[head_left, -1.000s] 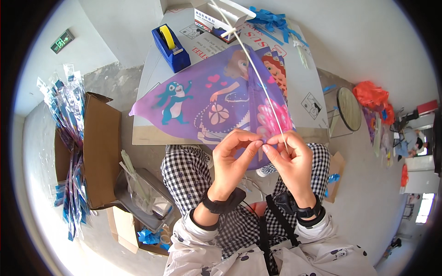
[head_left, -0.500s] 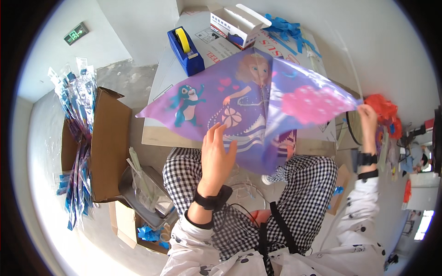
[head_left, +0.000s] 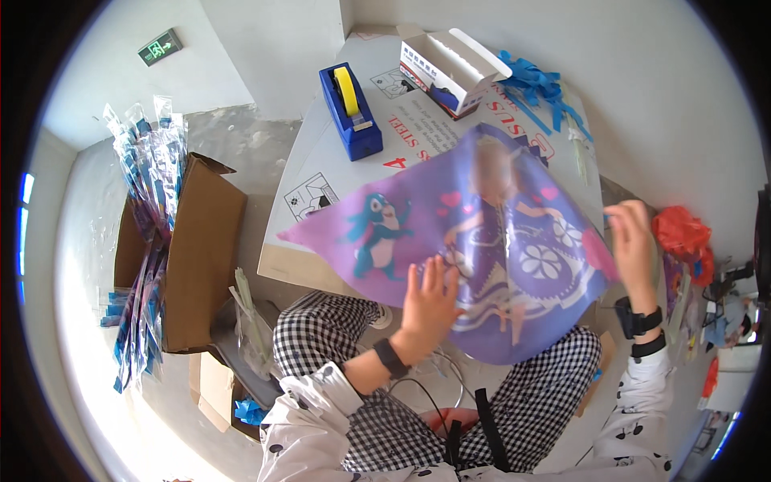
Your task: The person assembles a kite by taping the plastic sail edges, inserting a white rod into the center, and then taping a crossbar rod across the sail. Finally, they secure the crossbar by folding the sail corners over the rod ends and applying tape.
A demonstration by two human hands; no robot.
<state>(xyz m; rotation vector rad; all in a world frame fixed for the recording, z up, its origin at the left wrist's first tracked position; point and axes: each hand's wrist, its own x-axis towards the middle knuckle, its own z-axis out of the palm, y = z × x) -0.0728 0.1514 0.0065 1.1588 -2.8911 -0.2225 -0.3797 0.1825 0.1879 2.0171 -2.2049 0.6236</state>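
A purple kite (head_left: pixel 385 277) printed with a cartoon figure and a blue animal lies across the near part of the table and hangs over its edge above my knees. My left hand (head_left: pixel 430 301) rests on its lower left part, fingers spread and holding nothing. At the kite's right edge, my right hand (head_left: pixel 634 245) is raised with its fingers loosely bent and apart, nothing visible between them. The right part of the kite is blurred by motion, so whether the hand touches it is hard to see.
On the table (head_left: pixel 293 233) stand a blue tape dispenser (head_left: pixel 353 120) with yellow tape, an open white box (head_left: pixel 450 72) and blue strips (head_left: pixel 538 84). A cardboard box (head_left: pixel 205 257) with wrapped bundles (head_left: pixel 152 177) is at left. A red plastic bag (head_left: pixel 681 233) lies at right.
My right hand has let go of the kite's right corner, and that folded side now lies spread out. My left hand has moved to the right within the view. The whole view has shifted slightly.
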